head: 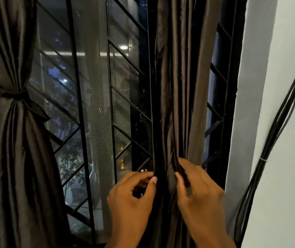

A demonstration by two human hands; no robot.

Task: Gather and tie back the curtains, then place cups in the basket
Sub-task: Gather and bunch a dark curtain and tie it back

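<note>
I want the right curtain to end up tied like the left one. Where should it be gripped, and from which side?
Probably grip the right curtain round its gathered folds, just above where the left hand and right hand now pinch it. Come from the front, one hand on each edge: the folds hang straight and bunched there. The left curtain is cinched at a similar narrow waist by its tie.

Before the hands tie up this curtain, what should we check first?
1. Left hand pinches the edge of the right curtain: ok.
2. Right hand grips the folds: ok.
3. All folds gathered into one bunch: not ok, some cloth behind the right hand hangs loose.
4. A tie-back strip ready for this curtain: cannot tell, none shows.
5. Left curtain already tied with its band: ok.
6. Black cables on the wall are apart from the curtain: ok.
</note>
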